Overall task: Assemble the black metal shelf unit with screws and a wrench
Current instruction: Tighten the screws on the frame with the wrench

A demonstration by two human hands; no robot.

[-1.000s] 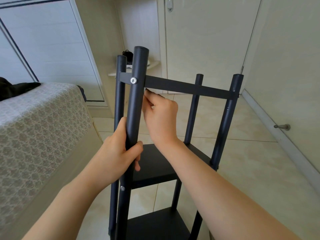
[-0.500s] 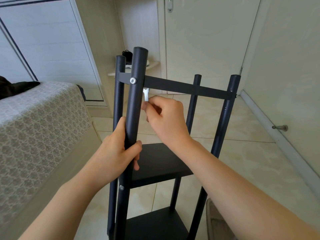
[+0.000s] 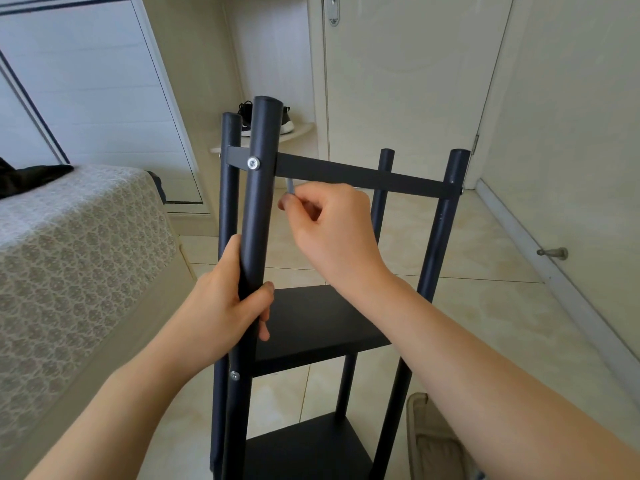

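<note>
The black metal shelf unit stands upright on the tiled floor, with round posts, a flat top crossbar and two black shelves below. A silver screw sits in the near left post at the crossbar; a second screw sits lower on that post. My left hand grips the near left post at mid height. My right hand pinches a small silver wrench just under the crossbar, right of that post. Only the wrench's tip shows.
A bed with a patterned cover lies close on the left. A closed door and a corner ledge with black shoes are behind the unit. A wall with a doorstop runs along the right. A beige cushion lies low right.
My right hand drew back from the post's inner side, moved right and turned, and the small wrench came into sight. My left hand kept its grip on the post.
</note>
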